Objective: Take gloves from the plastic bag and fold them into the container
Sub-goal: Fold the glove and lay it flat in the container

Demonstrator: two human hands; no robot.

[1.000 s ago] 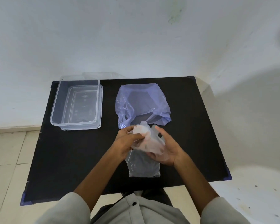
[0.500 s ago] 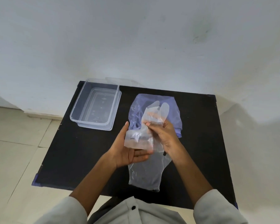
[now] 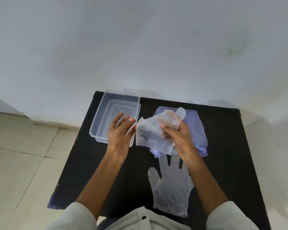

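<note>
My right hand [image 3: 178, 136] holds a folded clear glove [image 3: 152, 130] up above the table, one glove finger sticking up past my fingers. My left hand [image 3: 120, 131] is open, fingers spread, just left of the glove and partly in front of the clear plastic container [image 3: 105, 110], not gripping anything. A second clear glove [image 3: 170, 190] lies flat on the black table near my body. The purple plastic bag [image 3: 197, 128] lies behind my right hand, partly hidden by it.
The black table [image 3: 222, 146] stands against a white wall. The container sits at its far left corner on what looks like a clear lid. Tiled floor shows to the left of the table.
My left hand has let go of the folded glove and opened beside it. My right hand alone now holds the glove, shifted toward the container. The camera view has swung left.
</note>
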